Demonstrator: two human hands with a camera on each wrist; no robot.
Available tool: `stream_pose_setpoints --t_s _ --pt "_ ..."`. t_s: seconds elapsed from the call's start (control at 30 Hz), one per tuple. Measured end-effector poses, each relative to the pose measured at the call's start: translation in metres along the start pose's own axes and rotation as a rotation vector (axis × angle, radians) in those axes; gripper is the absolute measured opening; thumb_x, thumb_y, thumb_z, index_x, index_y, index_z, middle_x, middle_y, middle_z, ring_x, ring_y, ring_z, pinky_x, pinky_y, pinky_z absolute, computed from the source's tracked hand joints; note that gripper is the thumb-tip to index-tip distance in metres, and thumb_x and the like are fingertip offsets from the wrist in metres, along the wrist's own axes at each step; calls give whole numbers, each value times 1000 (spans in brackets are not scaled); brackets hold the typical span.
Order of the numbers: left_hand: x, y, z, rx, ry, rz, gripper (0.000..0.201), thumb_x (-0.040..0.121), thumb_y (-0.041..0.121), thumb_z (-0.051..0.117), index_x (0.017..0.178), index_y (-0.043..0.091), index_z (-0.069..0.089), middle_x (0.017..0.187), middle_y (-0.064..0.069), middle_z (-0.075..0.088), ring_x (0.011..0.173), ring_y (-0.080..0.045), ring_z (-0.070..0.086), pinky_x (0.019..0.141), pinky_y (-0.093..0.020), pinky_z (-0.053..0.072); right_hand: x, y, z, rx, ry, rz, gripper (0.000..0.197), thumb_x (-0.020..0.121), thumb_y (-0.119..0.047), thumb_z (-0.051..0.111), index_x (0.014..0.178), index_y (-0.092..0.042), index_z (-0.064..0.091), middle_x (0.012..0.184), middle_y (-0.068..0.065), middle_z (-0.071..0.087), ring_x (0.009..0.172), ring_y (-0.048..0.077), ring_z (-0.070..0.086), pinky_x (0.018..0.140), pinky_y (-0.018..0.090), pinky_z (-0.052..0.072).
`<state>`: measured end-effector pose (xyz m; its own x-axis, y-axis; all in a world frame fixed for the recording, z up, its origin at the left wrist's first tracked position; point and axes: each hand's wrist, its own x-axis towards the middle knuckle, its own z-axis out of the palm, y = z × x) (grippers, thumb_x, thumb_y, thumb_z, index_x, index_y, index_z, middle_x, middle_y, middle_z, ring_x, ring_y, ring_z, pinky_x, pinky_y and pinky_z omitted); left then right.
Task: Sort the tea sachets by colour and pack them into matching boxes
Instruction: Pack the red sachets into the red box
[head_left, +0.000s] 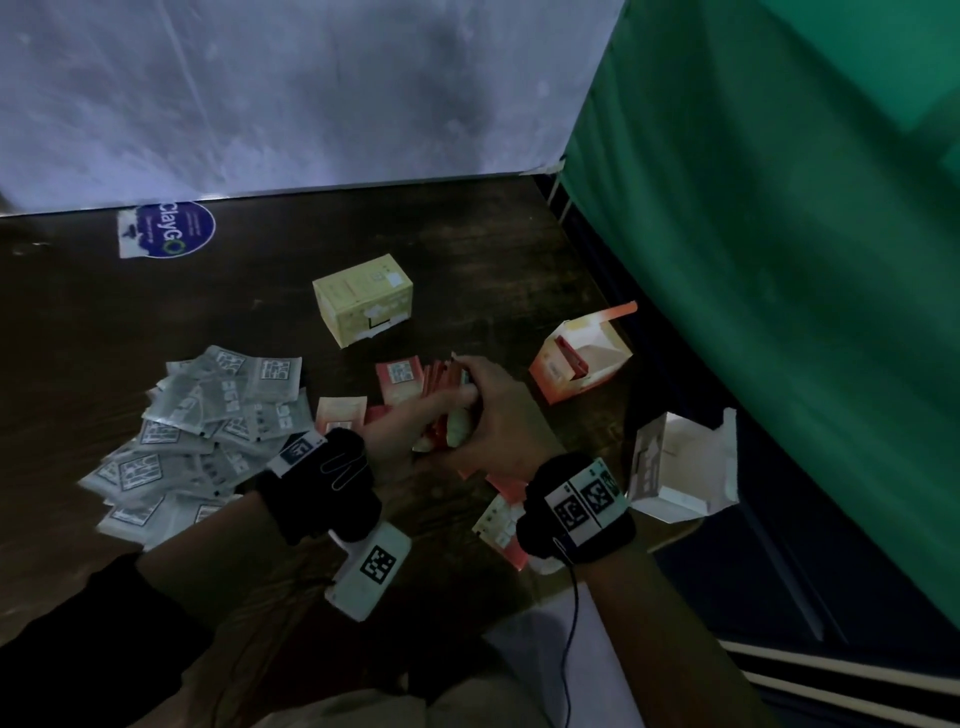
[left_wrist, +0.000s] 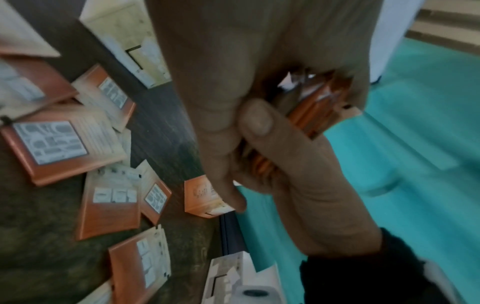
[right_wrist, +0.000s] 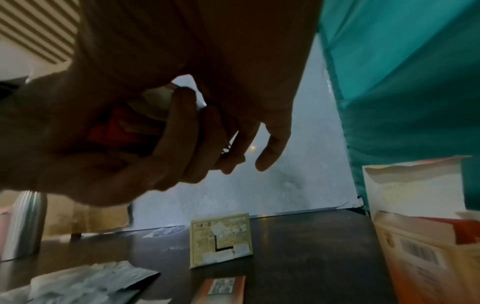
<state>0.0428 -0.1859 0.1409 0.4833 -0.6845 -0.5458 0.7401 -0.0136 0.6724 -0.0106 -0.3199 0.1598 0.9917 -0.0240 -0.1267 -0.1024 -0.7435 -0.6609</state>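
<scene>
Both hands meet over the middle of the dark table and grip one stack of orange sachets (head_left: 441, 431) between them. My left hand (head_left: 402, 423) holds it from the left, my right hand (head_left: 498, 415) curls over it from the right. In the left wrist view the stack (left_wrist: 319, 109) juts out past the right thumb (left_wrist: 255, 120). The open orange box (head_left: 576, 358) stands just right of the hands, with sachets inside. A shut yellow box (head_left: 363, 299) stands behind, and an open white box (head_left: 680, 467) lies at the right edge. Grey sachets (head_left: 208, 431) are piled on the left.
Loose orange sachets (head_left: 397, 376) lie around and under the hands, some by the right wrist (head_left: 498, 525). A green curtain (head_left: 779, 234) hangs close along the table's right edge. A round blue sticker (head_left: 174, 228) is at the back left. A metal bottle (right_wrist: 23, 222) stands far left.
</scene>
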Motion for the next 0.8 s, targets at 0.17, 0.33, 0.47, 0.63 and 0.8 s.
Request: stream_pose_setpoints --t_s 0.17,0.33,0.47,0.63,0.8 --pt "-8 4 1 99 -167 -38 42 55 11 72 95 11 60 78 -6 71 69 -16 70 63 -28 57 -10 12 11 54 171 -112 90 47 -49 87 123 -23 46 117 -4 56 106 14 56 89 45 51" --pt "-1 12 14 531 -69 -21 23 86 -8 52 96 13 51 81 -4 58 57 -1 63 56 -17 51 -15 24 3 114 14 -42 99 59 -29 88 142 -28 34 145 -5 37 133 12 37 110 38 36" --pt "20 12 2 1082 80 164 69 71 8 76 129 22 42 115 1 56 106 -16 57 87 -30 47 -11 43 -27 282 -149 161 73 90 -12 62 150 -21 23 151 0 33 137 18 38 107 37 41" --pt "46 6 25 1397 183 306 91 68 23 79 142 22 27 133 -6 36 121 -23 42 98 -32 37 -8 36 -24 565 -71 449 56 96 -47 44 145 -23 30 137 5 50 117 21 56 98 44 49" --pt "71 -7 58 1385 112 359 141 61 15 86 143 25 -28 145 -14 12 134 -33 28 107 -44 31 -17 57 -12 817 208 616 43 97 -29 51 137 -24 36 129 2 56 109 20 60 83 41 56"
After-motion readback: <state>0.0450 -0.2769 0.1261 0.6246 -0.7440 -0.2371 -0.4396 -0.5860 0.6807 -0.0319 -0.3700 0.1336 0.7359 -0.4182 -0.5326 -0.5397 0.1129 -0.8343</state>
